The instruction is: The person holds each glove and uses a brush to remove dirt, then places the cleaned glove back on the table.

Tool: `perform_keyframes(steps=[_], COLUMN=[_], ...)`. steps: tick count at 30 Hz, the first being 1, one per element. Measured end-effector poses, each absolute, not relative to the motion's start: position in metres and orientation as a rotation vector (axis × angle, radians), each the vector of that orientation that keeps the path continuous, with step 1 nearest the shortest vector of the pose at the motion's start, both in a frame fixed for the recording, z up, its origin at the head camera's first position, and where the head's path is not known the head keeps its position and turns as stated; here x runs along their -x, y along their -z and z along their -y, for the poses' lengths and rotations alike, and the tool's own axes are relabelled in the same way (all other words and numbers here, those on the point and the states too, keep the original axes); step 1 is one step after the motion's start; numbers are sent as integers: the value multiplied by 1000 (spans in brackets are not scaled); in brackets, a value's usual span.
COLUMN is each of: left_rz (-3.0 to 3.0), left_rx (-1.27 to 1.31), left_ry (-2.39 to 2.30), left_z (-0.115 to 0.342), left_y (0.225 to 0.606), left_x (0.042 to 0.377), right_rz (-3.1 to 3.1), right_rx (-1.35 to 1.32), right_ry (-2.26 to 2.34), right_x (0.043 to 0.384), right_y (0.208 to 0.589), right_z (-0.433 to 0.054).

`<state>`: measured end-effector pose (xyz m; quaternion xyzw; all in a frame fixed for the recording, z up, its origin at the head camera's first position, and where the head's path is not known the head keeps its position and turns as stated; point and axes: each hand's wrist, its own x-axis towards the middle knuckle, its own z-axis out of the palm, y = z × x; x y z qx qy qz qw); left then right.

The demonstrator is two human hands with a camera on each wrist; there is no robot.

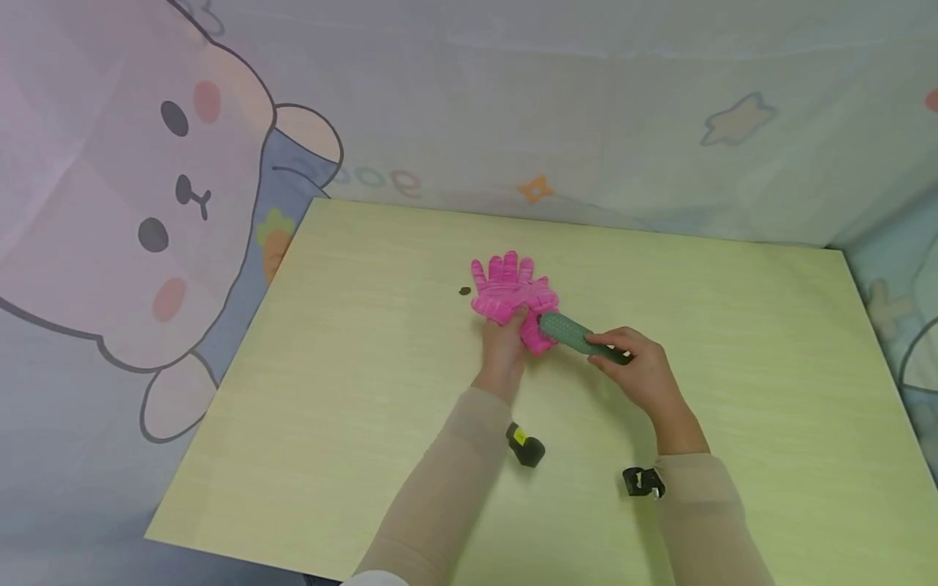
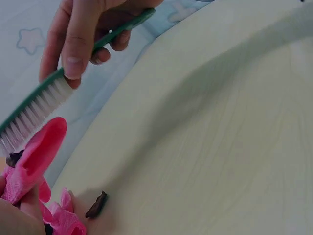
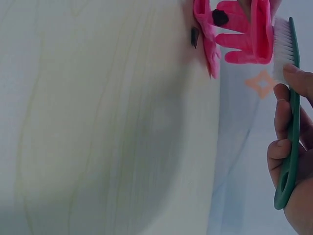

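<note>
My left hand (image 1: 503, 354) holds a pink rubber glove (image 1: 541, 330), its thumb on top. A second pink glove (image 2: 68, 220) lies close to the table surface beside it in the left wrist view. My right hand (image 1: 641, 374) grips the handle of a green brush (image 1: 572, 332) with white bristles (image 3: 282, 44). The bristles face the held glove and meet or nearly meet its edge. A small dark lump (image 3: 220, 17) shows against the pink glove. Another dark, bark-like piece (image 2: 97, 205) lies on the table beside the gloves.
The pale yellow-green table (image 1: 352, 325) stands against a cloth backdrop (image 1: 454, 106) with a cartoon bear and stars. Black wrist cameras sit near the left cuff (image 1: 526, 448) and the right cuff (image 1: 643, 482).
</note>
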<state>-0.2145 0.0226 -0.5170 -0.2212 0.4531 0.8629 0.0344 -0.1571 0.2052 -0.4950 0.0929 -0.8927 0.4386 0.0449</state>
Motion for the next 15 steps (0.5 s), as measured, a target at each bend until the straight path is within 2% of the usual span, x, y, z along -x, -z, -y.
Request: perform_keyframes(steps=[9, 15], left_rz=[-1548, -1521], left_rx=[675, 645], left_ry=[-2474, -2556], left_z=[-26, -25], left_y=[513, 512], left_x=[212, 214], right_rz=[2715, 2759], right_rx=[-251, -243], right_ry=[-1334, -1314], right_x=[160, 158], right_y=[493, 494], right_z=[-204, -206])
